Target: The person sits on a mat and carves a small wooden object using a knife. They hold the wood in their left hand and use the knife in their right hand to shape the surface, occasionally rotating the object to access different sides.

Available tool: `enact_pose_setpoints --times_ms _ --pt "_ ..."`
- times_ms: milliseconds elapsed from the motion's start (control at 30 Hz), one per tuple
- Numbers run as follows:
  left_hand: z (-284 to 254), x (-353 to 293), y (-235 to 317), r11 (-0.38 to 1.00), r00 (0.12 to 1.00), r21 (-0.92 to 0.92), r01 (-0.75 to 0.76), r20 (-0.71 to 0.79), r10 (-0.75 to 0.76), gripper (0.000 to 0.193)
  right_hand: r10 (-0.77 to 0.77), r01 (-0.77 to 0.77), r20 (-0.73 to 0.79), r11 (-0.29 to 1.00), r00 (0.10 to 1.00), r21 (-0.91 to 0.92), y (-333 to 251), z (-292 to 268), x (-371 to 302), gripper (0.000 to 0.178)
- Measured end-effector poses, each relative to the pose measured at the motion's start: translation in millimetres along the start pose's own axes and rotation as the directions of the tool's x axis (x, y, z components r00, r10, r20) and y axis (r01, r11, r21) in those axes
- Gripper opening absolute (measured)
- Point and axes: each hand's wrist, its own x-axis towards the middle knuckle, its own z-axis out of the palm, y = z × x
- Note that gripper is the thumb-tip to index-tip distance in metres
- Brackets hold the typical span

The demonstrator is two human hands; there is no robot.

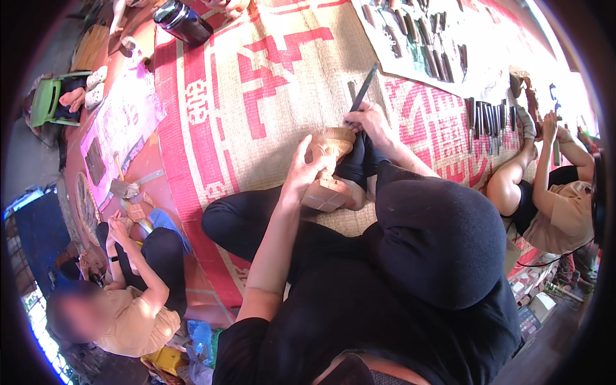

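Note:
My left hand (pixel 306 168) is wrapped round a carved wooden piece (pixel 328 192) with a square base and a round, wider top. The piece rests in my lap, tilted away from me, its base toward my crossed legs. Just right of the round top, my right hand (pixel 370 123) is closed on a long, slim dark carving tool (pixel 364 90). One end of the tool points up and away from me. Its other end is hidden by my fingers near the wood's rim, and I cannot tell if it touches.
I sit on a red and cream woven mat (pixel 256 154). Rows of carving tools (pixel 427 45) lie on a pale sheet at the far right, more chisels (pixel 491 122) nearer. A dark jar (pixel 182 22) stands at the far left. Other people sit to my left and right.

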Motion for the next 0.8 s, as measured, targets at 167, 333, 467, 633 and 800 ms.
enact_pose_setpoints --times_ms 167,333,467,633,800 --pt "0.9 -0.4 -3.9 0.995 0.999 -0.086 -0.043 0.008 0.044 0.086 -0.083 0.088 0.064 0.993 0.994 -0.081 -3.5 -7.5 -2.6 0.008" --pt "-5.4 2.2 -7.2 0.997 1.000 -0.071 -0.020 0.005 0.021 0.086 -0.186 0.213 0.126 0.943 0.975 -0.257 8.5 4.7 -2.1 0.011" --pt "0.7 -0.3 -2.2 0.999 1.000 -0.043 -0.005 0.014 0.006 0.085 0.005 -0.005 -0.047 1.000 0.999 0.000 -2.4 -10.0 0.9 0.012" --pt "2.5 -1.4 1.8 0.996 1.000 -0.086 -0.016 0.001 0.016 0.084 -0.081 0.097 0.138 0.988 0.987 -0.117 0.3 -5.1 -2.3 0.016" --pt "3.4 -3.1 3.0 0.994 1.000 -0.112 0.008 0.013 -0.006 0.084 -0.080 0.106 0.108 0.960 0.991 -0.260 -16.1 9.1 -15.0 0.019"
